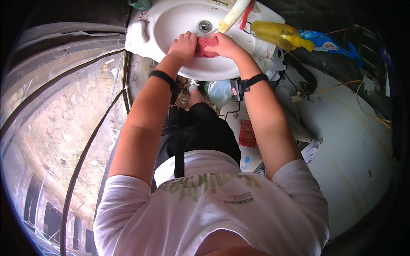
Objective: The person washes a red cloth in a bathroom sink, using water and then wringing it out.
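- Find red cloth (206, 47) within the outline of white sink (171, 25), over the near half of the basin, between drain (205, 27) and near rim.
- Note cloth bunched into a compact, folded lump, about as broad as long; cannot tell any long axis or leading end.
- Cannot tell whether touching the sink's floor.
- Record left hand (184, 45) at the cloth's left, fingers close together, bent toward the sink's far side, holding the cloth's edge.
- Record right hand (226, 46) at the cloth's right, thumb and fingers drawn narrow, gripping the cloth; cannot read the fingertips beneath, hidden by folds.
- Note black bands on both wrists, just beyond the sink's near rim.
- List pale, stick-like object (233, 16) reaching over the sink's far right part, with red object (244, 16) beside it.
- List yellow bottle (275, 35) lying across the sink's right rim, neck pointing outward.
- List blue packet (326, 42) beyond the sink's right rim.
- List green container (142, 4) at the sink's far left corner.
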Action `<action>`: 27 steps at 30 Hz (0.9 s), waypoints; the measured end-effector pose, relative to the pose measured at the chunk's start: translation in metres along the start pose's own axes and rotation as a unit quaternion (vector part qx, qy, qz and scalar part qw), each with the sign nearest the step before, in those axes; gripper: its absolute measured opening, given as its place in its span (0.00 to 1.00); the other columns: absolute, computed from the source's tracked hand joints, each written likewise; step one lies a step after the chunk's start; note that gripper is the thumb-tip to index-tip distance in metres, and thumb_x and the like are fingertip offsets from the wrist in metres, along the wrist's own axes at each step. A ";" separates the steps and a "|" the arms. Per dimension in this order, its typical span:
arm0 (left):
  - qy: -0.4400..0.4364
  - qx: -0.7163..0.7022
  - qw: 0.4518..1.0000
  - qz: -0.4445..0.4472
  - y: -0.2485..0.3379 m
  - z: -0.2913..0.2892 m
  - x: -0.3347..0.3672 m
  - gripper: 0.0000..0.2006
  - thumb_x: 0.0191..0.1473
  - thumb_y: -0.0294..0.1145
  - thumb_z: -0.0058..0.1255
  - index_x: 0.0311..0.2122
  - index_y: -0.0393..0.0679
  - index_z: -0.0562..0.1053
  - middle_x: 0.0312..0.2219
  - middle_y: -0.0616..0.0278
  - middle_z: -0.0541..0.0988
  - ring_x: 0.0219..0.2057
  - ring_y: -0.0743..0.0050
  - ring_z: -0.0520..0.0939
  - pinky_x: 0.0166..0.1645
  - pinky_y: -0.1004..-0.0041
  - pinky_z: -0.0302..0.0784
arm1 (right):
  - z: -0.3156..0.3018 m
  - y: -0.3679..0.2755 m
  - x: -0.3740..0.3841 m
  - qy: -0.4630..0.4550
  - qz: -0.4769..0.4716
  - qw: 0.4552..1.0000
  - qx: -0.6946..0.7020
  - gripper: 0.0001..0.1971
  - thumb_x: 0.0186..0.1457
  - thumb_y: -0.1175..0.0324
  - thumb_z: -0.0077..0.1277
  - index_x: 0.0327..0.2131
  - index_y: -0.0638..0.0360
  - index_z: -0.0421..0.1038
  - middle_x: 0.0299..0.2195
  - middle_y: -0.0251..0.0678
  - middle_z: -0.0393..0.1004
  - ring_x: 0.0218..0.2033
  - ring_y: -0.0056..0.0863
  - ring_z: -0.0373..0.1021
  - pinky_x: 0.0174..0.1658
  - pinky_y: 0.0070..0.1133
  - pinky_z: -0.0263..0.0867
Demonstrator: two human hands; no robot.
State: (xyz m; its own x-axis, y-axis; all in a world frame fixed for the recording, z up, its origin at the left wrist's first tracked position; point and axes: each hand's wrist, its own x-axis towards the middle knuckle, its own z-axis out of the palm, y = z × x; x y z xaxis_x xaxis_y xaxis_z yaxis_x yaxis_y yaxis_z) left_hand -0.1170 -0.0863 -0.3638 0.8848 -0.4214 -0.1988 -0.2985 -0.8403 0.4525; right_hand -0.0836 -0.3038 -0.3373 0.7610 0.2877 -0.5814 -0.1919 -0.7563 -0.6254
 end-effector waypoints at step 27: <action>-0.164 0.055 0.985 -0.028 0.017 0.020 -0.008 0.42 0.59 0.39 0.53 0.76 0.50 0.51 0.73 0.48 0.55 0.72 0.39 0.58 0.72 0.43 0.55 | 0.077 -0.014 -0.001 0.073 0.038 0.971 -0.222 0.28 0.57 0.63 0.56 0.61 0.55 0.68 0.63 0.44 0.66 0.66 0.47 0.60 0.67 0.45 0.60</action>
State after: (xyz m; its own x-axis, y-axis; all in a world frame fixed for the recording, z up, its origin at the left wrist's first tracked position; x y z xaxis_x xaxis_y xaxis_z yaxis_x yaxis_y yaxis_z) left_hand -0.1365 -0.1036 -0.3717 0.7428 -0.4462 -0.4991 -0.3058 -0.8893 0.3400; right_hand -0.1296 -0.2480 -0.3682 0.8414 0.1581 -0.5167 0.0099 -0.9606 -0.2779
